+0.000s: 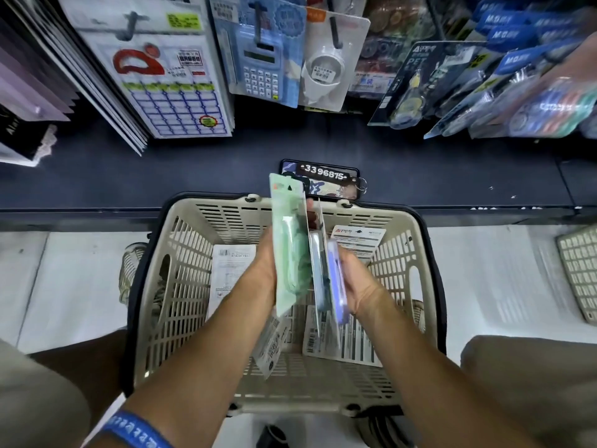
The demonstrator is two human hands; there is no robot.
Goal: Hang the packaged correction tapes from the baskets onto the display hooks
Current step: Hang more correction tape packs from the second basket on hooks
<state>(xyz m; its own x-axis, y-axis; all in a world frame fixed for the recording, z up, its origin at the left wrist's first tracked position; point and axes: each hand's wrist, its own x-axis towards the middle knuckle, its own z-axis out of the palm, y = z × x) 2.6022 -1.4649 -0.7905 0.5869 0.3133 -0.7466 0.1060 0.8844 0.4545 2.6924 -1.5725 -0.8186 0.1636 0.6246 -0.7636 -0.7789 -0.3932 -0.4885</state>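
- Shop aisle with a pale tiled floor point(74, 279), and a dark shelf base point(193, 176) running across the far side below the display.
- On the display above, packaged goods hang from hooks: a label-sheet pack point(168, 88) at left, a blue calculator pack point(261, 59) in the middle, a white round item on a card point(326, 69) beside it.
- At far right, a crowded row of blue-carded packs point(504, 82) hangs tilted; motion blur hides their detail.
- A beige slatted basket point(168, 286) with a dark rim stands on the floor, near the shelf base.
- Both hands are raised over the basket, close together.
- The left hand point(265, 270) grips a green packaged correction tape point(289, 244), held upright on edge.
- The right hand point(361, 282) grips a blue-and-purple package point(336, 279), also on edge, just beside the green one; a white card point(319, 221) stands between them.
- More packages lie flat in the basket, backs up: one point(229, 273) at left, one point(358, 237) at far right, others point(339, 344) near.
- A dark tag printed 3396875 point(323, 179) sits at the far rim of the basket.
- A blue wristband point(139, 431) circles the left wrist.
- A second basket's corner point(578, 270) shows at right.
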